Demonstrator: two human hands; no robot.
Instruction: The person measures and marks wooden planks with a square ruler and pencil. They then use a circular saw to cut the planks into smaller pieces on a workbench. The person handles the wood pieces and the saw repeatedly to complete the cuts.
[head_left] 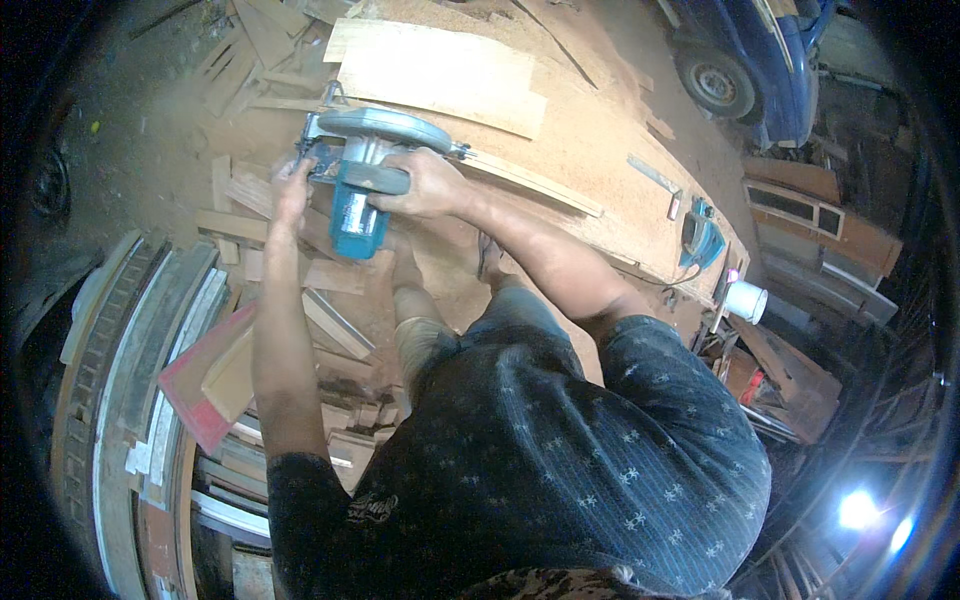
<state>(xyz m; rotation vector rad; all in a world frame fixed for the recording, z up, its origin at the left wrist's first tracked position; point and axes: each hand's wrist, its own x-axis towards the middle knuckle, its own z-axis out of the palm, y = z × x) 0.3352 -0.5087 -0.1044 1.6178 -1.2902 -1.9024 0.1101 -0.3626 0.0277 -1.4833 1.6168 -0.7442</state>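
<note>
A pale label [355,212] is carried on the motor housing of the circular saw [362,240]; its print is too small to be made out. A pale script-like mark [372,508] is seen on the dark patterned shirt [560,440].

The saw is teal at the motor, with a rounded grey metal blade guard [385,124] and a dark handle [376,178]. It is held at the near left edge of the wooden worktable [625,200]. The handle is grasped by the curled fingers of the right hand [425,183]. The left hand [291,190] is placed at the saw's base; whether its fingers are clenched cannot be told.

One saw, one other teal power tool [703,238], one white bucket [746,301] and one vehicle wheel [716,84] are counted. Sawdust is spread over the worktable.
</note>
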